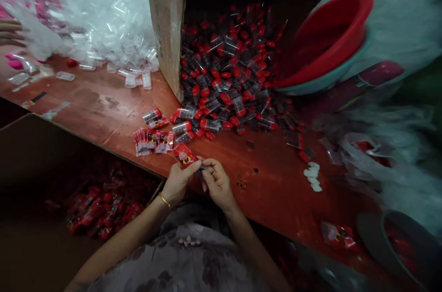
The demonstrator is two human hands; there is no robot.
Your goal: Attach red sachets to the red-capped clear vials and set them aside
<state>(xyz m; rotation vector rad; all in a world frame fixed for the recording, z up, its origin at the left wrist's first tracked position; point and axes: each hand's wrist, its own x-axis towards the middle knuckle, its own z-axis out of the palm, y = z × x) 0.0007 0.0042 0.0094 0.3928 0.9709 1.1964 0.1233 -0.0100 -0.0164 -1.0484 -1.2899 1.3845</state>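
Observation:
My left hand (178, 182), with a gold bracelet at the wrist, pinches a red printed packet (185, 154) over the near edge of the table. Close beside it, my right hand (217, 183) has its fingers closed at the packet's right end, on something dark and small that I cannot make out. Just beyond my left hand lie a row of red printed packets (145, 140) and a clear tube with a red cap (152, 115). Farther back, many red-capped clear tubes (224, 94) spill toward my hands.
A cardboard box (165, 29) lies on its side behind the tubes. Red and pale basins (359, 11) lean at its right. Clear plastic cups (113, 20) are heaped at back left, near another person's hand (10, 32). An open carton below left holds red packets (100, 213). White discs (312, 176) lie right.

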